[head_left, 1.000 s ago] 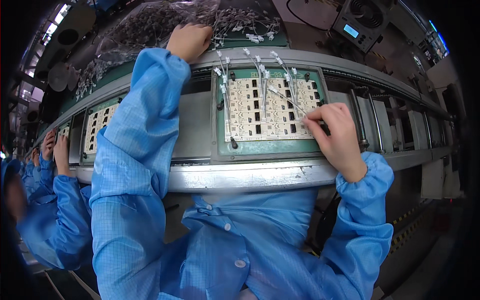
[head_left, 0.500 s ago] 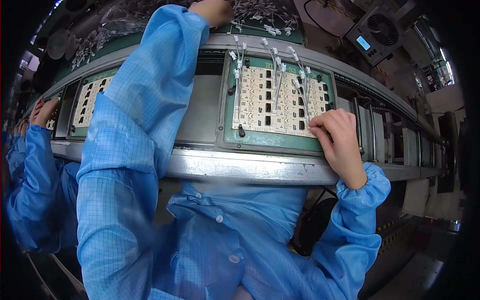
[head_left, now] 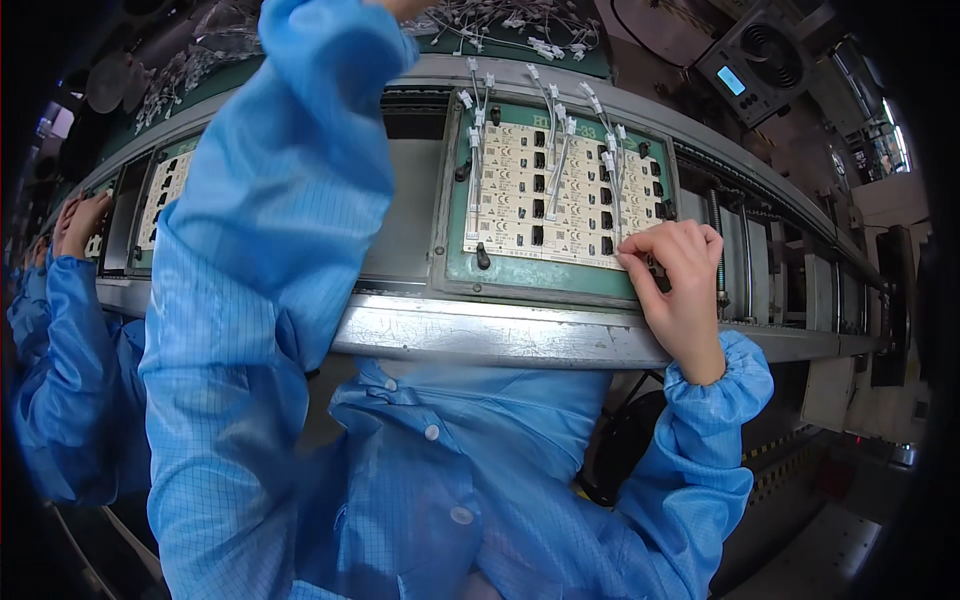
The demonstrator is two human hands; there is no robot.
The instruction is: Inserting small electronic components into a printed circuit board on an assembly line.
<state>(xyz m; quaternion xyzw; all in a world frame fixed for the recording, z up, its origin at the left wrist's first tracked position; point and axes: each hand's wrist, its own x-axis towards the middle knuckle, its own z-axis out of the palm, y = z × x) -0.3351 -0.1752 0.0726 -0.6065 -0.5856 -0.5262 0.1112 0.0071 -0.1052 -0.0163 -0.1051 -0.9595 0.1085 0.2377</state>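
Observation:
My right hand point(head_left: 678, 268) rests at the lower right part of a panel of cream circuit boards point(head_left: 515, 243). Thumb and forefinger are closed together at the panel's lower edge; anything between them is hidden. Next to these fingertips ends a thin white cable point(head_left: 614, 190). More white cables with small plugs point(head_left: 474, 160) lie over the boards, their free ends past the far edge. The panel sits in a green carrier frame point(head_left: 550, 280). My left hand point(head_left: 405, 6) reaches to the far side by a pile of cables point(head_left: 500, 22), mostly cut off; its fingers are out of sight.
A metal rail point(head_left: 490, 330) runs along the near side of the conveyor. Another carrier point(head_left: 150, 215) stands at the left, partly behind my left sleeve. Further left is a co-worker's hand point(head_left: 85, 222). A fan device with a lit display point(head_left: 735, 80) stands at the far right.
My left hand has moved farther up, nearly out of the picture. My right hand stays at the panel's lower right edge, fingers still closed.

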